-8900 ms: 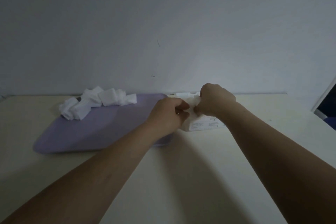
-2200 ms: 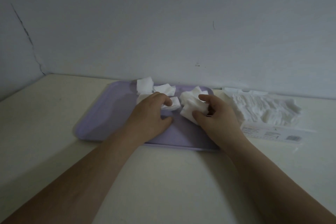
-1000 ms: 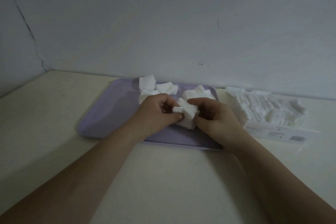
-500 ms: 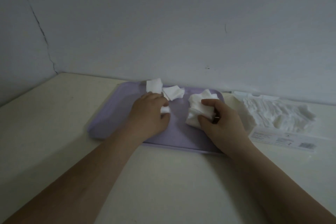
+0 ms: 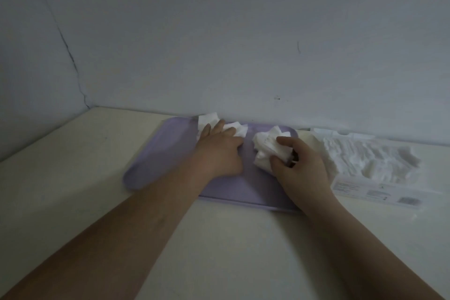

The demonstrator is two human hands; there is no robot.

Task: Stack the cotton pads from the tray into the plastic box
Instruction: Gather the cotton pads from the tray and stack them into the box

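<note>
Cotton pads [image 5: 237, 130] lie in a small loose heap at the far edge of the purple tray [image 5: 165, 153], close against the wall [image 5: 219, 44]. The left hand [image 5: 219, 153] reaches palm-down across the tray with its fingers stretched out flat over that heap. It presses rather than pinches, likely to pin the light pads and draw them together.

The right hand [image 5: 304, 170] curls thumb and fingers round a crumpled bunch [image 5: 266, 148] of pads at the tray's right end; whether the bunch rests on the tray or hangs just clear I cannot tell. The plastic box [image 5: 360, 193] stands on the table [image 5: 219, 251] just beside the tray's right edge and is heaped with white pads, none too tidily, so most of the work looks done.

The bunch sits in the right hand, I judge, because that hand has the short path to the box. Pads this soft squash and slip from a loose hold, so the bunch will want squaring before it stacks flat.
</note>
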